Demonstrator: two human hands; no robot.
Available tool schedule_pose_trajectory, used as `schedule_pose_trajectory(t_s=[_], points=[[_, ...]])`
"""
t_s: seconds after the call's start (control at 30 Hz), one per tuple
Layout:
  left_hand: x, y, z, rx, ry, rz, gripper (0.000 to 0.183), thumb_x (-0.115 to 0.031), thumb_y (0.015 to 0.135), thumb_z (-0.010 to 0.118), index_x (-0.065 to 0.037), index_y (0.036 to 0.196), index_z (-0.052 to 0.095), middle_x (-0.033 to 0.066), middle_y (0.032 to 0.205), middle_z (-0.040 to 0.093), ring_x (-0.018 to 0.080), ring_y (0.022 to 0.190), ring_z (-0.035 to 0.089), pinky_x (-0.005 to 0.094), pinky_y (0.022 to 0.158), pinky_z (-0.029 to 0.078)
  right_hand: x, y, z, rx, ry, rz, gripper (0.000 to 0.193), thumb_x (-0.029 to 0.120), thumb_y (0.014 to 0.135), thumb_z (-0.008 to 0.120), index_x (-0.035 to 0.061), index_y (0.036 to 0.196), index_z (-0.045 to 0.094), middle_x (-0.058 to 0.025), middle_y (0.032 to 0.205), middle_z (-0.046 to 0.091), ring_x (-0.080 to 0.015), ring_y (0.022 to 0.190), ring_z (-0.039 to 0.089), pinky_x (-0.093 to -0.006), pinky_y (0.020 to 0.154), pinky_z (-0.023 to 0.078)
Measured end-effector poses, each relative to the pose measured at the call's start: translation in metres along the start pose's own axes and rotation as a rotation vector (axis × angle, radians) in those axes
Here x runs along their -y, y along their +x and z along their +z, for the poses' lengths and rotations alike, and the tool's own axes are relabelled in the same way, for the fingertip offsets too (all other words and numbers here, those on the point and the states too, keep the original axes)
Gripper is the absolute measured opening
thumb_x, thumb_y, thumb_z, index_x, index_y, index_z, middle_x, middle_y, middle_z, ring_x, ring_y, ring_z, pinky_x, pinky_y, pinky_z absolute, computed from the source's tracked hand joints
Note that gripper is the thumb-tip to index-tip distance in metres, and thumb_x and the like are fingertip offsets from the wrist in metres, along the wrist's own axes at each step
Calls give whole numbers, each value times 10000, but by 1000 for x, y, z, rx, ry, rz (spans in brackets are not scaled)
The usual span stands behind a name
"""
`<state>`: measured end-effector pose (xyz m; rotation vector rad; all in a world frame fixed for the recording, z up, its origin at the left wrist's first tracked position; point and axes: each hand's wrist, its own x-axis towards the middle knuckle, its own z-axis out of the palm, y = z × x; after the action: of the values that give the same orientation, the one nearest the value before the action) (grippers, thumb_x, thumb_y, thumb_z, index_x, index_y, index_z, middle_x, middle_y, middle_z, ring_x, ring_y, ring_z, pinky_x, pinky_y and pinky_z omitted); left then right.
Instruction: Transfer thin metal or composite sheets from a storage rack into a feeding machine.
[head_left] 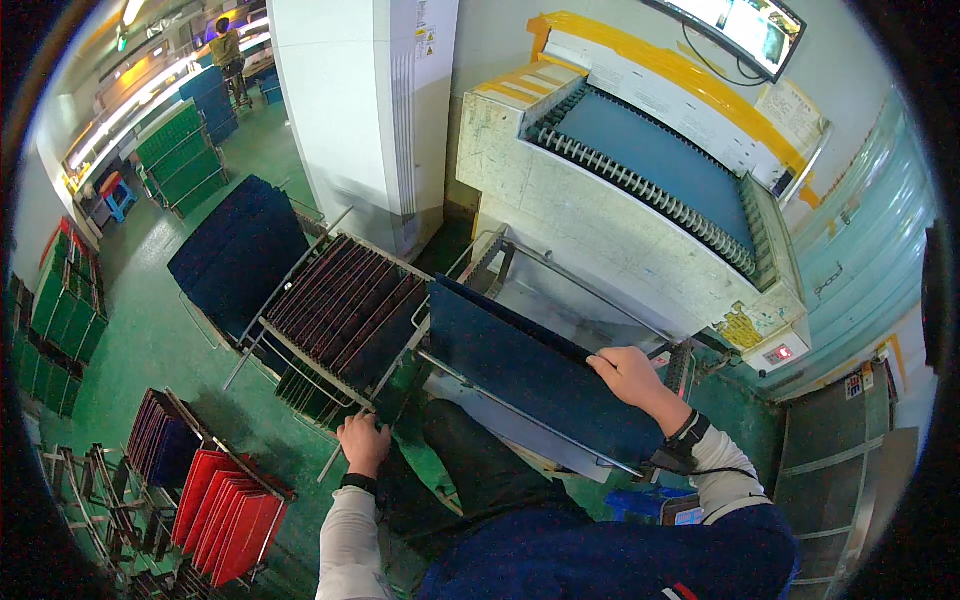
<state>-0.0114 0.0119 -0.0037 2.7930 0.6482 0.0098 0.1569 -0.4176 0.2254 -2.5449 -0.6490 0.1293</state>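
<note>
A dark blue flat panel (530,365) stands on edge in a metal-railed rack in front of me, with at least one more panel close behind it. My right hand (632,378) is closed over the panel's top edge, near its right end. To the left, a wire rack (345,312) holds several dark panels in upright slots. My left hand (363,443) is closed around the near corner of this rack's metal frame; its fingertips are partly hidden. A dark band circles each wrist, and a cable runs from the right one.
Ahead stands a white machine (610,215) with a roller bed carrying a blue panel (650,150). A white cabinet (335,110) rises beyond the wire rack. Racks with red panels (225,515), green panels (180,150) and dark blue panels (240,255) stand leftward. One person (228,60) is far off.
</note>
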Motion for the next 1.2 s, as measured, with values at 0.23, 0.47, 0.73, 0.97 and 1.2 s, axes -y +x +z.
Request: schedule_pose_trajectory(t_s=[0.23,0.47,0.73,0.97,1.2], points=[[1,1,1,34,-11,-16,381,-332,777,728,-89,1069,744,49,1145,703,274,1111,592,459,962,430,2,0,-1,-11,11,0,393,342,968,600,-3,792,667,-245,748,627,-454,724,616,-503,653,467],[2,0,2,-1,-24,-10,382,-336,783,729,-85,1072,740,51,1148,701,276,1112,591,462,964,428,0,0,1,-5,21,-5,396,341,969,600,-5,785,664,-248,736,619,-455,713,612,-502,642,463],[2,2,3,42,-9,-21,380,-338,793,718,-95,1084,739,53,1132,696,272,1127,583,461,974,421,-2,-1,2,-14,13,-5,402,349,967,599,0,778,662,-247,737,618,-456,708,609,-504,634,460],[1,2,1,38,-23,-18,383,-335,788,718,-98,1088,739,45,1147,696,268,1125,584,459,973,422,2,0,0,0,14,9,395,344,967,598,-2,790,668,-247,750,626,-454,716,615,-501,640,464],[1,1,2,26,-30,-18,384,-326,787,719,-96,1094,739,43,1157,697,265,1123,585,453,975,422,4,-1,-2,6,16,8,392,339,968,596,-7,798,669,-247,753,629,-451,723,618,-499,651,468]])
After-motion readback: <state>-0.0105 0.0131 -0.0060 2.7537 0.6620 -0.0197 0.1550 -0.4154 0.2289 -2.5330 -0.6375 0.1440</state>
